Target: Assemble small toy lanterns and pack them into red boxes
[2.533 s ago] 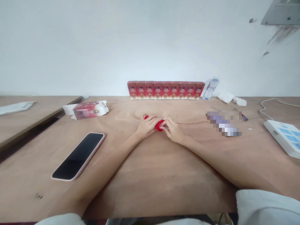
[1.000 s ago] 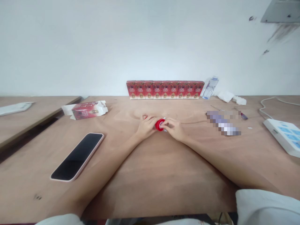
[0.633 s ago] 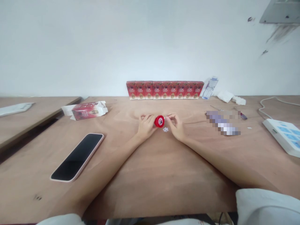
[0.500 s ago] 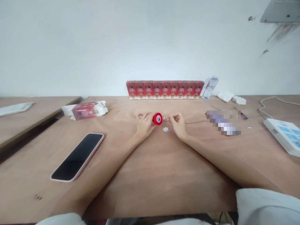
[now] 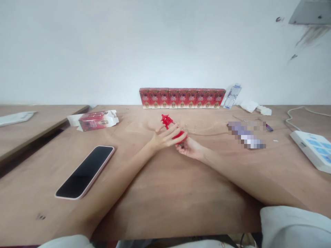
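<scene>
A small red lantern ornament with a tiered, pagoda-like top is tilted above the wooden table, its top pointing away and to the left. My left hand is wrapped around its body, fingers lying across the middle. At the lower right end, by the round red base, my right hand has its fingers curled in. A small dark spot shows at those fingertips; what they pinch is too small to make out. Just beyond the right hand lie thin, pale wire-like bits.
Several red printed boxes stand in a row against the wall, with a clear bottle beside them. An opened red box and a phone lie left. Crumpled tissues, a blurred-out item and a white power strip are right.
The lantern has turned from showing its stickered round base to showing its side and top. My right hand has come left and nearer to its base. The small white pieces are now hidden.
</scene>
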The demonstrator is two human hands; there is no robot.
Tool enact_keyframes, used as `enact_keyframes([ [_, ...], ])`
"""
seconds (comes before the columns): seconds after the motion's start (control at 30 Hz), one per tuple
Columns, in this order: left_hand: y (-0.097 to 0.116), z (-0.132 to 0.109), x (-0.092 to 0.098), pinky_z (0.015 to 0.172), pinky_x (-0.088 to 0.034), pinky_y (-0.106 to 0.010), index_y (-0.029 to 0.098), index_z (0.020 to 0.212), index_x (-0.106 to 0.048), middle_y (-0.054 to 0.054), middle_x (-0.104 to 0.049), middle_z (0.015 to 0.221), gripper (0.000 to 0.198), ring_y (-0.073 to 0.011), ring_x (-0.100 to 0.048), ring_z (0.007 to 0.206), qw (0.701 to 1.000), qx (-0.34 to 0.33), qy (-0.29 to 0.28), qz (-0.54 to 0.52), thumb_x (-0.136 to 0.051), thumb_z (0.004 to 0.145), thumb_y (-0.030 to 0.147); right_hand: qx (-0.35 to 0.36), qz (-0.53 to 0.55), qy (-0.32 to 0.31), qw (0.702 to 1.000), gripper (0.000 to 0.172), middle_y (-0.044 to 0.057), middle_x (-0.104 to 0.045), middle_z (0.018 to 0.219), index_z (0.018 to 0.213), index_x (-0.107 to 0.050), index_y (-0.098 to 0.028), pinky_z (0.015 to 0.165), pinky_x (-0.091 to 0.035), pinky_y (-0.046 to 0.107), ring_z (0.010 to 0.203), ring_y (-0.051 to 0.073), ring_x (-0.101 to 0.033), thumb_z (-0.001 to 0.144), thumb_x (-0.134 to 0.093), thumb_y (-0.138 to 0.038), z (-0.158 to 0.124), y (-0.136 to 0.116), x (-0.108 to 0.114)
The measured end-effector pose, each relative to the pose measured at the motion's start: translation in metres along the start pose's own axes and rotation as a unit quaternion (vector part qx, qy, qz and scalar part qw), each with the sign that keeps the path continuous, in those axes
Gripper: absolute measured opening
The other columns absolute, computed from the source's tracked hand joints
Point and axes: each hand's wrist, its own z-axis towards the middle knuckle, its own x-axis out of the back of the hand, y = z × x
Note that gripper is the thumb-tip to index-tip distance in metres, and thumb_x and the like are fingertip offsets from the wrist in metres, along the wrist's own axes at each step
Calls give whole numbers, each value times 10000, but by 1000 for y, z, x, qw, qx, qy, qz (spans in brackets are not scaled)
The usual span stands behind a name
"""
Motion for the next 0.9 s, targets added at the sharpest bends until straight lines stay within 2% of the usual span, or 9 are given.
enact_keyframes([
  [0.07, -5, -2, -1, 949, -364, -360, 429, 1233, -479, 24, -658, 1169, 414, -155, -613, 1087, 999, -26, 8, 44, -468, 898, 186, -26, -39, -6, 999, 268, -41, -429, 508, 683, -449, -175, 329, -213, 120, 373, 41, -293, 921, -339, -231, -2, -8, 3],
  [0.13, -12, -4, -3, 954, -350, -367, 411, 1221, -489, 16, -662, 1161, 398, -154, -607, 1090, 996, -20, 24, 81, -464, 898, 181, -29, -180, -1, 983, 282, -56, -400, 464, 666, -484, -161, 325, -169, 133, 347, 36, -243, 903, -336, -205, -4, -23, 13],
  [0.17, -16, -5, -5, 958, -342, -377, 390, 1211, -502, 4, -661, 1161, 384, -161, -601, 1097, 996, -4, 23, 91, -453, 899, 172, -20, -310, 7, 950, 285, -59, -393, 447, 659, -508, -155, 331, -176, 143, 341, 38, -246, 890, -345, -192, -6, -32, 20],
  [0.2, -21, -5, -8, 958, -337, -389, 363, 1199, -516, -14, -658, 1163, 370, -171, -591, 1108, 995, 18, 12, 94, -434, 901, 159, 7, -469, 27, 883, 279, -54, -414, 439, 647, -530, -153, 348, -214, 150, 346, 41, -285, 873, -373, -194, -7, -41, 28],
  [0.27, -33, -4, -14, 945, -348, -406, 295, 1165, -548, -59, -653, 1151, 357, -192, -573, 1122, 994, 64, -34, 81, -375, 903, 125, 26, -568, 58, 820, 233, -31, -469, 449, 586, -542, -143, 397, -279, 161, 388, 51, -384, 806, -466, -154, -11, -57, 45],
  [0.43, -69, 4, -36, 928, -375, -490, 160, 966, -645, -161, -655, 991, 382, -271, -562, 1054, 983, 99, -151, 31, -290, 862, 65, 42, -670, 92, 736, 147, -1, -564, 508, 568, -582, -145, 505, -359, 198, 523, 113, -531, 644, -537, -27, -16, -73, 72],
  [0.63, -103, -1, -56, 985, -290, -619, 209, 934, -686, -141, -664, 857, 343, -313, -561, 996, 967, 138, -209, -38, -385, 796, 118, 65, -737, 82, 668, 285, 69, -696, 896, 829, -672, -144, 616, -409, 198, 796, 166, -621, 630, -528, -1, -10, -65, 72],
  [0.77, -103, -8, -59, 993, -297, -610, 225, 988, -679, -149, -674, 922, 383, -325, -551, 1071, 964, 146, -216, -45, -386, 769, 112, 71, -763, 73, 638, 234, 80, -699, 870, 839, -673, -140, 603, -408, 205, 769, 170, -626, 671, -539, -47, -9, -59, 69],
  [0.9, -93, -7, -47, 1064, -257, -542, 232, 1115, -625, -114, -642, 1124, 472, -267, -462, 1235, 962, 124, -238, -54, -371, 745, 86, 81, -782, 69, 614, 252, 78, -699, 866, 885, -659, -137, 612, -406, 204, 778, 169, -628, 690, -525, -51, -12, -58, 63],
])
